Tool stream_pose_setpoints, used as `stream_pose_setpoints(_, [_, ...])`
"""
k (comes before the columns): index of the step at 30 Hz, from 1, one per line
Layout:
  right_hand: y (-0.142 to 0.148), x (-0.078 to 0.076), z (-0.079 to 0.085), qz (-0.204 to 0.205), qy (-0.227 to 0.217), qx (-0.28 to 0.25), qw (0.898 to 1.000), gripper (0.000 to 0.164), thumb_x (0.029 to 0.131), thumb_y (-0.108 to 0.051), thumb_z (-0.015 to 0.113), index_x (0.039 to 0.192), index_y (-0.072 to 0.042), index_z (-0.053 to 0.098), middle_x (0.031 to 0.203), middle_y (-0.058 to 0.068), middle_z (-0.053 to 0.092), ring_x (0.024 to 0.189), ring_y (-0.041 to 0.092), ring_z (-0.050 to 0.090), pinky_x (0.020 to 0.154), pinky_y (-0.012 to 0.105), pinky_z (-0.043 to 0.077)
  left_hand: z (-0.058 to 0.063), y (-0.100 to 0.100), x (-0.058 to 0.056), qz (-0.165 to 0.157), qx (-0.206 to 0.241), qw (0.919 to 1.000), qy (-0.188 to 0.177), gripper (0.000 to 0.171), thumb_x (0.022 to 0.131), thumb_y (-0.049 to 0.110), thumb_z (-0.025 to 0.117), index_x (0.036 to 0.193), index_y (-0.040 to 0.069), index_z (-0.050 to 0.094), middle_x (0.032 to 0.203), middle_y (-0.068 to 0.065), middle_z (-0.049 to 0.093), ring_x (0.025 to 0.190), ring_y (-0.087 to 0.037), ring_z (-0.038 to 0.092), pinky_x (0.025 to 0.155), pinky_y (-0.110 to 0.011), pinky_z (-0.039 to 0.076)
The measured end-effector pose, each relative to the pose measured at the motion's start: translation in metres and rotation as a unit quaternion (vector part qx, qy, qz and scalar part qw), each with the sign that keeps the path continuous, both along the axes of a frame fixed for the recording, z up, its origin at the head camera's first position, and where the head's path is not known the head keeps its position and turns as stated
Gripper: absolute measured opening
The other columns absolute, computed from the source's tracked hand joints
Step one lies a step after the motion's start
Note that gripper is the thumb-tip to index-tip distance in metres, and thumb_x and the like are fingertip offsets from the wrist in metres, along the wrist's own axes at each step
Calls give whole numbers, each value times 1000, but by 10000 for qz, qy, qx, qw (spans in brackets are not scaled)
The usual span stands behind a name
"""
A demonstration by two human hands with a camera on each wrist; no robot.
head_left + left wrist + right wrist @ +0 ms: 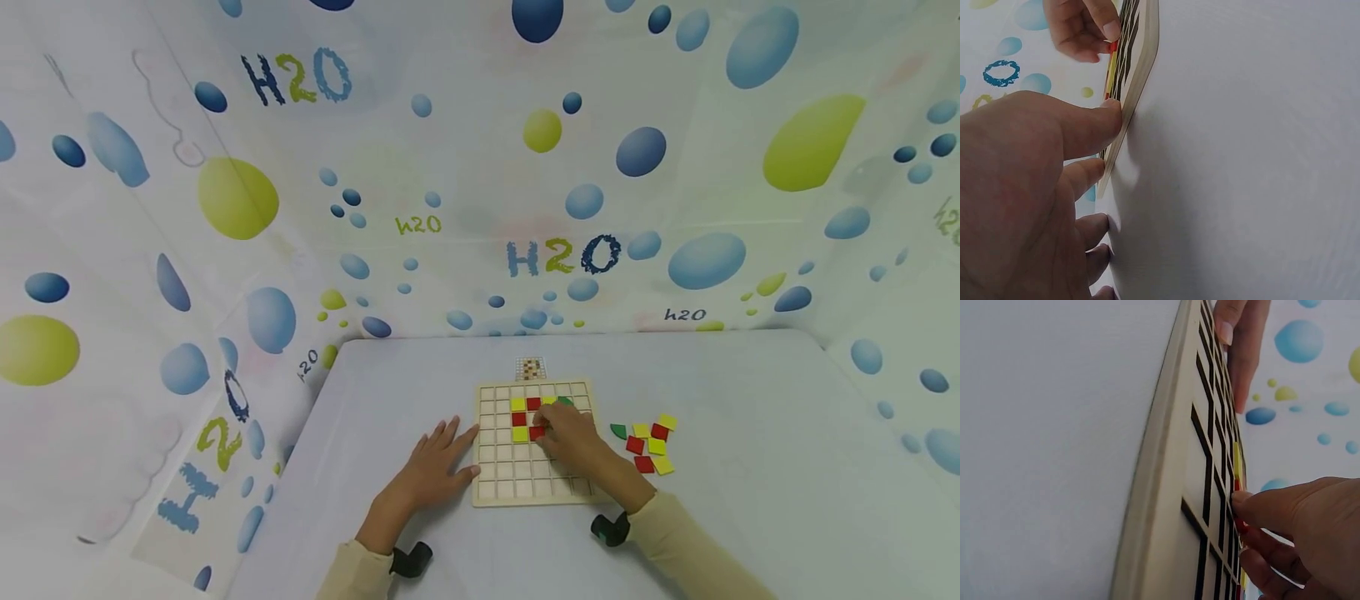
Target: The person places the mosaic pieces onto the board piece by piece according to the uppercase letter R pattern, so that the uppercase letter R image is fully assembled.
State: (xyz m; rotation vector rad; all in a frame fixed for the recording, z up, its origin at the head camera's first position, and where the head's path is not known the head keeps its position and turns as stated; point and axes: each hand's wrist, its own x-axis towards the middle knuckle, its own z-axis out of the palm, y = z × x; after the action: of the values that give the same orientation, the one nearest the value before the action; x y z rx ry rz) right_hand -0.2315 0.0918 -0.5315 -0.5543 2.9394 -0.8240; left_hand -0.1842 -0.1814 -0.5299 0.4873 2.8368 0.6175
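A square wooden grid board (493, 492) lies on the table, with red, yellow and green tiles in some upper and middle cells. My left hand (435, 468) rests flat at its left side, fingers spread; in the left wrist view the thumb (1094, 128) touches the board's edge. Over the board, my right hand (573, 440) pinches a small red tile (1242, 526) between thumb and fingers, close to the grid. Beside it sit a placed red tile (536, 433) and a yellow tile (520, 434). The fingers partly hide the cells beneath.
Right of the board lie several loose tiles: yellow ones (657, 447), red ones (635, 445) and a green curved piece (618, 431). A small printed pattern card (531, 367) is behind the board. A patterned curtain (450, 167) hangs around the white table (750, 433).
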Motion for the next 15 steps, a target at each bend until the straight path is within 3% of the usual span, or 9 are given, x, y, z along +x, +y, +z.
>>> stream_pose_setpoints(3, [2, 1, 0, 121, 210, 50, 9997, 11, 94, -20, 82, 101, -18, 75, 106, -1, 66, 108, 22, 60, 82, 39, 45, -3, -2, 0, 24, 4, 10000, 25, 70, 104, 49, 58, 165, 21, 38, 174, -18, 23, 162, -44, 17, 127, -68, 16])
stream_pose_setpoints(8, [13, 5, 7, 130, 228, -172, 9995, 5, 96, -19, 80, 100, -19, 77, 109, 2, 65, 110, 25, 59, 91, 46, 49, -4, -3, -1, 54, 41, 10000, -31, 69, 104, 46, 59, 165, 21, 38, 175, -17, 23, 162, -42, 16, 128, -67, 15])
stream_pose_setpoints(11, [30, 4, 11, -81, 54, -249, 9996, 7, 97, -19, 78, 104, -19, 75, 112, 3, 65, 108, 25, 58, 94, 50, 50, -1, -2, -1, 33, 41, 10000, -51, 68, 104, 43, 61, 165, 19, 39, 174, -19, 24, 161, -44, 18, 127, -68, 16])
stream_pose_setpoints(15, [68, 0, 16, -508, -62, -185, 9985, 14, 98, -21, 76, 110, -15, 72, 111, 7, 64, 101, 25, 60, 87, 45, 54, 4, -1, 0, 13, 42, 10000, -58, 67, 104, 42, 61, 164, 17, 41, 173, -20, 26, 161, -46, 19, 126, -69, 17])
